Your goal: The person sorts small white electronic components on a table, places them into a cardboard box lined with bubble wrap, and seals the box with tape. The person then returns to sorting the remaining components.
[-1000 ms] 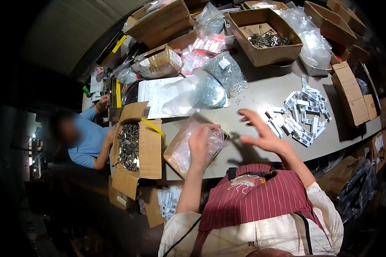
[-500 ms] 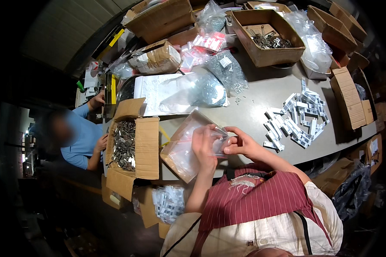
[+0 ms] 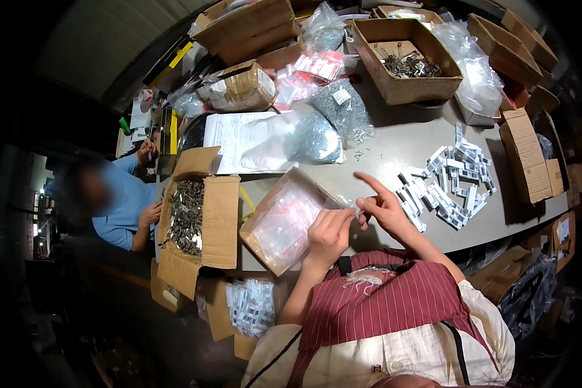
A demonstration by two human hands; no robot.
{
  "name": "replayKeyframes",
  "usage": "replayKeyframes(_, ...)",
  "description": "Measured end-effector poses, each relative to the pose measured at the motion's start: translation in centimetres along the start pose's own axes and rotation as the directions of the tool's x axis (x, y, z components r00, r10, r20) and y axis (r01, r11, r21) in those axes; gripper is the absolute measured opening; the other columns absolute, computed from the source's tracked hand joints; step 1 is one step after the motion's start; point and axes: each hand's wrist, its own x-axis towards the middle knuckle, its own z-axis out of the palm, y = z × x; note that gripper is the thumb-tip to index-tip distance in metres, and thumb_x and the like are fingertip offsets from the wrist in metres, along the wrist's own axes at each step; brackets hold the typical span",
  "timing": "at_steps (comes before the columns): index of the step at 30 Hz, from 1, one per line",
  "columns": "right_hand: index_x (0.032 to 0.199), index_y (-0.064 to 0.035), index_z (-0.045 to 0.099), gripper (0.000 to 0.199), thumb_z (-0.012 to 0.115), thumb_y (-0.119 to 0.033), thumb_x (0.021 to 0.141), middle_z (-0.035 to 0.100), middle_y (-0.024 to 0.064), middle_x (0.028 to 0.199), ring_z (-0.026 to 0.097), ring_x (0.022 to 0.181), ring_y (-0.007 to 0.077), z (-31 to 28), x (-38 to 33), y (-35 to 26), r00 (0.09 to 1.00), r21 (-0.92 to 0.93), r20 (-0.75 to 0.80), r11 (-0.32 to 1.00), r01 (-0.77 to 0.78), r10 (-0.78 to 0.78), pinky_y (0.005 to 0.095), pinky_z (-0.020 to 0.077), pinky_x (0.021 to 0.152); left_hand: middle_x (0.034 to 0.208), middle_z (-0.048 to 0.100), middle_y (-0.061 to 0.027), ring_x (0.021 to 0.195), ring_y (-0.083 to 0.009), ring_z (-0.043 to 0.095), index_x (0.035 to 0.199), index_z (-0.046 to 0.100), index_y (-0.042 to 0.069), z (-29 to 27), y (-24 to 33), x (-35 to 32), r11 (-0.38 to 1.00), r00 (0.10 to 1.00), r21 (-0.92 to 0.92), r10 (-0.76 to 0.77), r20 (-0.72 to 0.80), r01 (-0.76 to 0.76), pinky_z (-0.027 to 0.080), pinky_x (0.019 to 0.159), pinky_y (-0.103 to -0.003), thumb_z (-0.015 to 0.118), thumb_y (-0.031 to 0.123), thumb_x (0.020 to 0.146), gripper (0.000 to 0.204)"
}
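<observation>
My left hand is closed in a pinch just past the right edge of an open cardboard box. My right hand meets it at the fingertips, its thumb pressed in and its index finger stretched out. Between them is a thin clear plastic bag, mostly hidden by the fingers. Flat clear plastic bags with a pinkish tint lie inside the cardboard box. To the right of my right hand, a loose pile of white and grey rectangular parts lies on the table.
A carton of metal pieces stands at left, near a person in blue. Farther back are papers, a bag of small hardware and a box of metal parts. Bagged parts sit below the table edge.
Both hands have shifted slightly right, and the left has come off the box's inside. The clear plastic spread over the fingers has drawn into a pinch; the right index finger has extended.
</observation>
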Motion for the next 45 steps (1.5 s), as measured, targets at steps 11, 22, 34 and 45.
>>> replayKeyframes(11, 0.100, -0.0067, 0.071, 0.025, 0.072, -0.029, 0.089, 0.060, 0.0109, 0.132, 0.041, 0.132, 0.0353, -3.0, -0.6, 1.4, 0.964, -0.633, 0.185, 0.727, 0.266, -0.192, 0.0450, 0.0346, 0.111, 0.090, 0.071, -0.0112, 0.082, -0.0230, 0.069, 0.103, 0.074, 0.003, -0.8, 0.0, 0.2, 0.827, 0.893, -0.339, -0.435, 0.119, 0.448, 0.053, 0.074, -0.032, 0.066, 0.003, 0.089, 0.016)
replayKeyframes(22, 0.091, -0.0026, 0.070, 0.020, 0.070, -0.023, 0.093, 0.069, 0.0081, 0.103, 0.058, 0.106, 0.0242, -4.3, -1.0, 1.8, 0.977, -0.352, 0.202, 0.926, 0.135, -0.065, 0.0382, 0.0427, 0.097, 0.075, 0.065, -0.0109, 0.066, -0.0119, 0.061, 0.078, 0.061, -0.002, -1.1, 1.7, 1.1, 0.624, 0.687, -0.290, -0.678, 0.262, 0.726, 0.048, 0.060, -0.031, 0.070, 0.011, 0.093, 0.021)
replayKeyframes(34, 0.106, -0.0004, 0.066, 0.021, 0.069, -0.016, 0.093, 0.068, 0.0075, 0.109, 0.061, 0.105, 0.0161, -4.9, -1.9, 3.3, 0.995, -0.335, 0.030, 0.937, 0.098, -0.093, 0.0328, 0.0465, 0.097, 0.077, 0.060, -0.0075, 0.074, -0.0231, 0.058, 0.083, 0.065, 0.000, 0.4, -0.1, -0.3, 0.956, 0.973, -0.199, -0.191, 0.127, 0.213, 0.047, 0.068, -0.033, 0.077, 0.010, 0.083, 0.015)
replayKeyframes(45, 0.116, -0.0032, 0.064, 0.037, 0.063, -0.008, 0.079, 0.069, 0.0120, 0.108, 0.063, 0.108, 0.0294, -2.4, -3.3, -1.0, 0.843, -0.611, 0.296, 0.589, 0.528, -0.448, 0.0517, 0.0351, 0.113, 0.080, 0.059, -0.0086, 0.079, -0.0268, 0.054, 0.086, 0.061, 0.003, 2.2, 1.8, -0.1, 0.951, 0.951, -0.141, -0.246, 0.188, 0.274, 0.045, 0.070, -0.038, 0.080, 0.014, 0.074, 0.025)
